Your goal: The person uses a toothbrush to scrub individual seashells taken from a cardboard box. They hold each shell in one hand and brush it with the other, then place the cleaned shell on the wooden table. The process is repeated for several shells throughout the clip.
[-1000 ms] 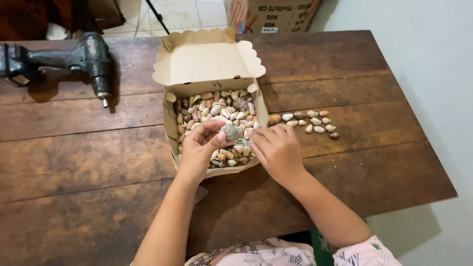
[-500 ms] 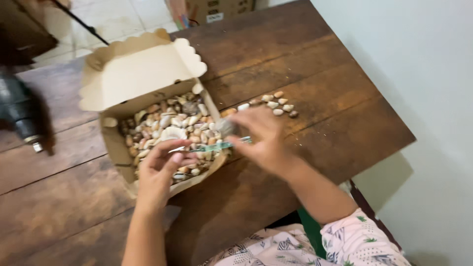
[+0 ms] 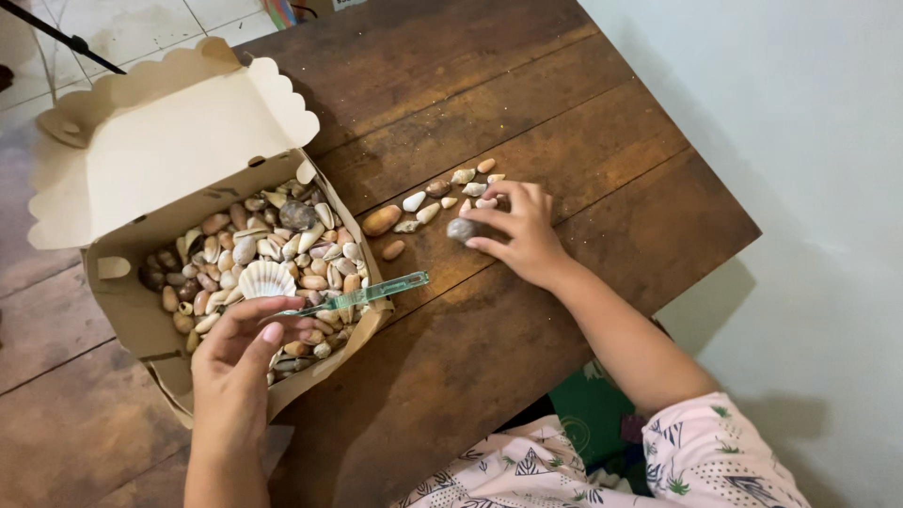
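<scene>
The left hand [image 3: 246,350] pinches a translucent green plastic toothbrush [image 3: 362,295] between thumb and fingers, over the near right edge of the open brown cardboard box [image 3: 132,310] full of mixed seashells [image 3: 268,254]. The right hand [image 3: 520,232] closes its fingertips on a rounded grey shell [image 3: 461,230], touching the dark wooden table [image 3: 583,122] near its right edge, just beside a small row of pale loose shells [image 3: 428,202].

The open cardboard box [image 3: 141,310] of shells, its raised lid [image 3: 160,141] leaning back, blocks the left of the frame. Loose shells [image 3: 428,202] crowd the centre of the counter [image 3: 527,85], with a green toothbrush [image 3: 362,294] jutting over the box rim. The counter's upper middle and lower centre lie open.
</scene>
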